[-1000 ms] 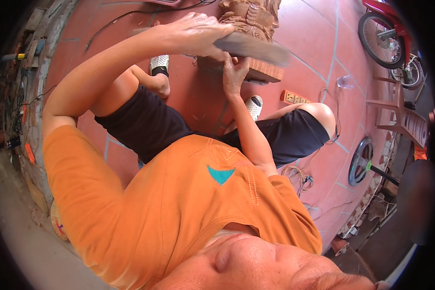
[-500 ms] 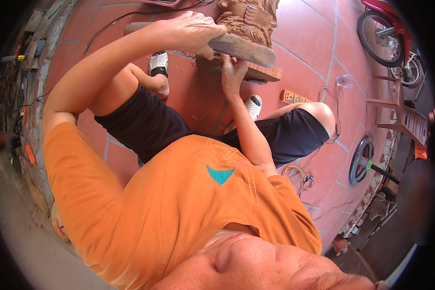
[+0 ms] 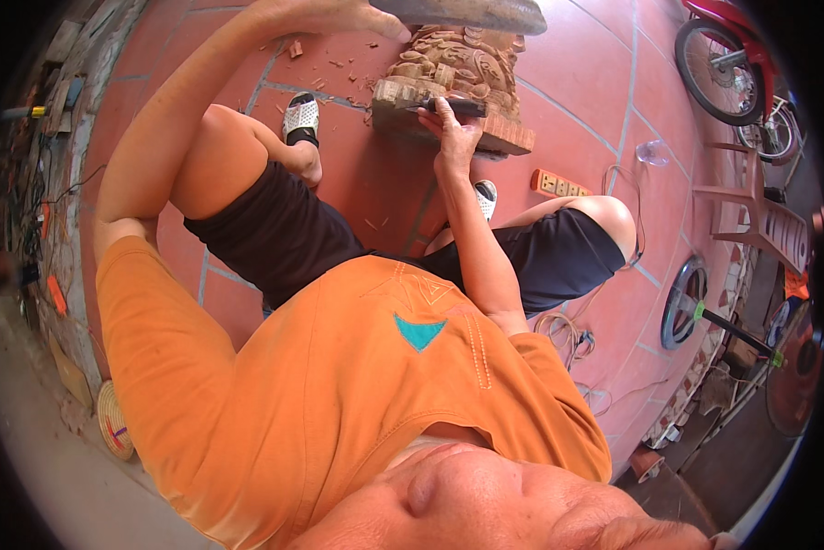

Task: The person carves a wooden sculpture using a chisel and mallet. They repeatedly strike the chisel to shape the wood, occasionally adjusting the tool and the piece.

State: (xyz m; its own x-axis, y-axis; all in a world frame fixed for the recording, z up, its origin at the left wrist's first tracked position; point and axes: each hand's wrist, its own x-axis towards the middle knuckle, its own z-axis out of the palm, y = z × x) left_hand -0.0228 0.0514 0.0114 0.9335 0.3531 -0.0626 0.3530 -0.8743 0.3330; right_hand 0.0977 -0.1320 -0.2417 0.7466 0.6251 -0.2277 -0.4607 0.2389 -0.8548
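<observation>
Ahead of me on the floor stands a carved wooden piece point(image 3: 458, 69) with deep scroll-like relief on a squared block base point(image 3: 508, 136). My right hand point(image 3: 458, 142) is closed round a dark slim chisel point(image 3: 467, 107), held sideways against the near side of the carving just above the base. Up at the top edge, my left hand point(image 3: 362, 16) is closed on a long wooden club used as a mallet point(image 3: 476, 13). The club is lifted over the carving, apart from the chisel, and part of it and of the hand runs out of view.
Wood chips point(image 3: 339, 81) lie on the red tiles left of the carving. To the right are an orange power strip point(image 3: 559, 184), a clear cup point(image 3: 652, 153), loose cable point(image 3: 563, 335), a brown chair point(image 3: 760, 206) and a red motorbike point(image 3: 728, 64). Clutter lines the left wall.
My left hand and the club have risen away from the chisel toward the top edge. The carving and the chisel in my right hand, earlier mostly covered by the club, now show.
</observation>
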